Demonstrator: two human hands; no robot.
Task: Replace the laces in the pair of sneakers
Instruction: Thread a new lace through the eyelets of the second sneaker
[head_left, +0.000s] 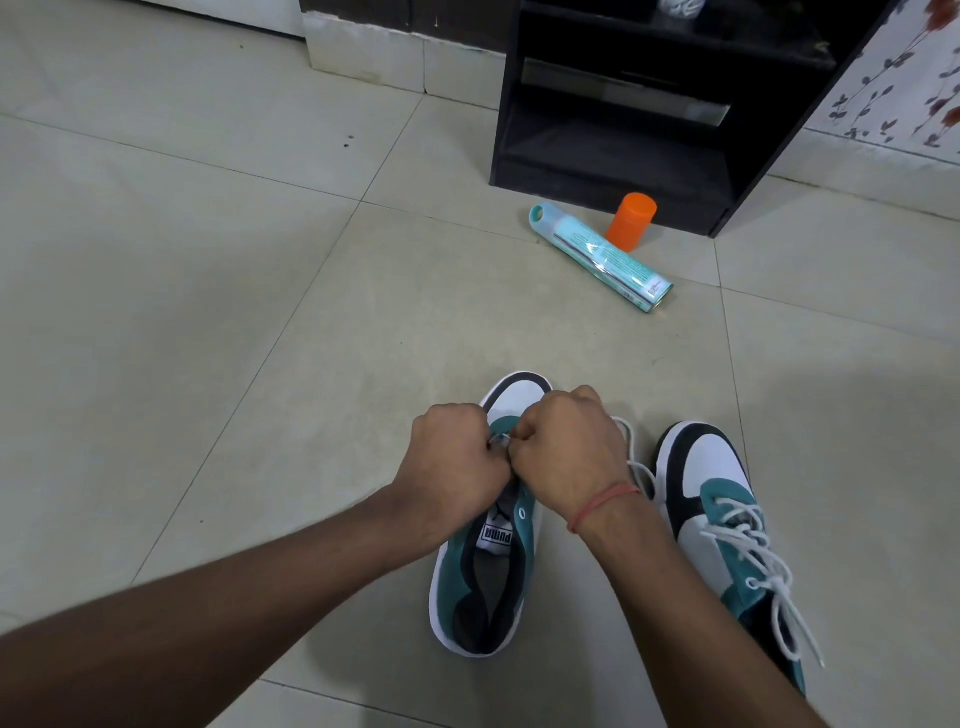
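Two teal, white and black sneakers stand on the tiled floor, toes pointing away from me. The left sneaker (485, 582) has empty upper eyelets and its tongue showing. Both my hands are over its front eyelets. My left hand (454, 470) and my right hand (563, 452) are fisted, knuckles touching, pinching a white lace (635, 457) whose tip shows between them. A loop of that lace trails out to the right of my right hand. The right sneaker (727, 540) is fully laced in white, its loose ends lying over its side.
A teal tube-shaped package (602, 257) lies on the floor ahead, next to an upright orange cap or cup (631, 222). Behind them stands a black bedside cabinet (623, 114). A wall corner (363, 47) is at the back left, and floral wallpaper (893, 78) at the right.
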